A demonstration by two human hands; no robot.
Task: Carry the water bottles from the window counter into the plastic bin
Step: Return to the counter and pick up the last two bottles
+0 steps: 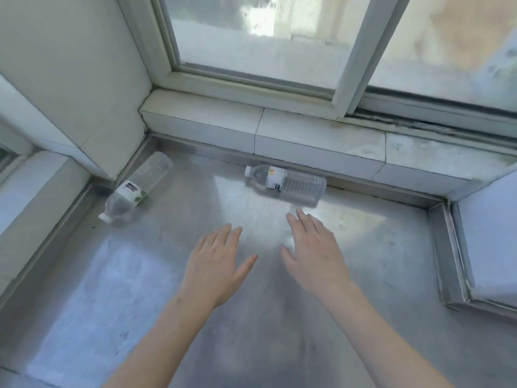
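Bottles lie on their sides on our metal counter [363, 275]: one [285, 182] just beyond our right hand [314, 247], another [137, 189] far left of our left hand [216, 261]. Both hands spread flat, empty.

Just the one camera, strapped on my head, looking forward and down at the steel window counter [195, 317] from close above. The window [251, 37] runs along the counter's far edge, and my forearms come in from its near side.

steel counter [251, 317], two seemingly clear bottles [286, 183] lying flat
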